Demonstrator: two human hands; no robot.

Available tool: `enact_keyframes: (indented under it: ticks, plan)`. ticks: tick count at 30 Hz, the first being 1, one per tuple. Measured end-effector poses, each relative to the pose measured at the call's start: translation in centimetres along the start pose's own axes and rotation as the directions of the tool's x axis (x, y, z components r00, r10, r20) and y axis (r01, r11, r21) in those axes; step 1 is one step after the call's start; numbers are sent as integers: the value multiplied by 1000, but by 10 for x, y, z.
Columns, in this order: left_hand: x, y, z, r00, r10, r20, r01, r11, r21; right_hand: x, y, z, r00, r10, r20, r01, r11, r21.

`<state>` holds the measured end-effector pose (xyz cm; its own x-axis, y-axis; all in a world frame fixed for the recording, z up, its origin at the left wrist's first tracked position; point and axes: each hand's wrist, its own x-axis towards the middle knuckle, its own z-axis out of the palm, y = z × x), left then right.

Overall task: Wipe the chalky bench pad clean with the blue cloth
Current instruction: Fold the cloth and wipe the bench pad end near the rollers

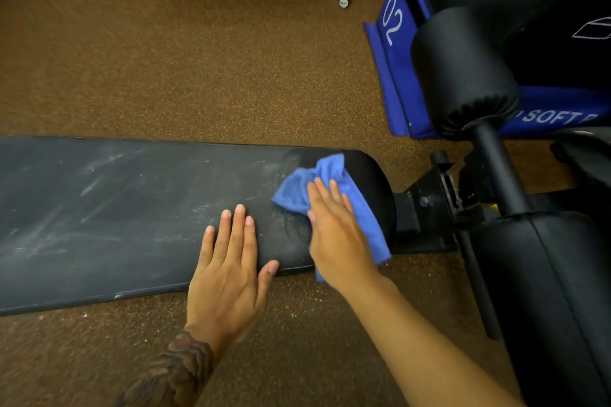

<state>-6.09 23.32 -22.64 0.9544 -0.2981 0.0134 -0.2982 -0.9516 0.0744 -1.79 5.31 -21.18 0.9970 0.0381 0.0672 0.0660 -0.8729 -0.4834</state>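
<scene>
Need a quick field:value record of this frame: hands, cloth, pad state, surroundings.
left hand: flat on pad, fingers spread, holds nothing
right hand: pressed flat on cloth
cloth: blue, bunched, at pad's right end, partly draped over near edge
pad: black, chalk streaks across most of it left of the cloth; right end looks darker
floor: brown speckled; pale specks near pad edge
roller: black, padded, right of pad

Bench pad (132, 208) matt vinyl w/ chalk; cloth (330, 175) soft microfibre.
</scene>
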Motion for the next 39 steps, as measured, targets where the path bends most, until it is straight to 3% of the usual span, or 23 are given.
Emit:
enact_keyframes:
  ticks: [4, 10, 15, 18, 23, 27, 29, 32, 35, 39]
  plan:
    - [0, -1, 0, 1000, 1, 2, -1, 1000, -5, -4, 25, -15, 994, 87, -63, -87, 996, -4]
    - [1, -1, 0, 1000, -1, 5, 1, 1000, 1, 85, 19, -12, 960, 263, -96, -271, 958, -96]
    - [1, 0, 0, 1000, -4, 10, 4, 1000, -2, 98, -26, 8, 997, 68, -35, -69, 997, -22]
    - [1, 0, 0, 1000, -2, 8, 2, 1000, -15, 69, -16, 1, 997, 40, -69, -37, 999, 40]
    - [0, -1, 0, 1000, 3, 4, -3, 1000, -15, 69, 34, -25, 960, 221, -170, -230, 972, -38]
    - [0, 0, 0, 1000, -2, 4, 2, 1000, -14, 104, 25, -38, 905, 415, -100, -421, 906, -51]
    - [1, -1, 0, 1000, -2, 5, 2, 1000, -14, 106, 10, -26, 941, 332, -67, -339, 931, -139]
    - [0, 0, 1, 1000, -4, 12, 4, 1000, -7, 74, -7, -1, 979, 202, -26, -204, 972, -112]
    - [0, 0, 0, 1000, -8, 14, 8, 1000, -14, 8, -9, 3, 989, 125, -77, -132, 987, -91]
    - [0, 0, 0, 1000, -3, 5, 3, 1000, -23, -54, 15, -6, 989, 126, -80, -128, 991, -25]
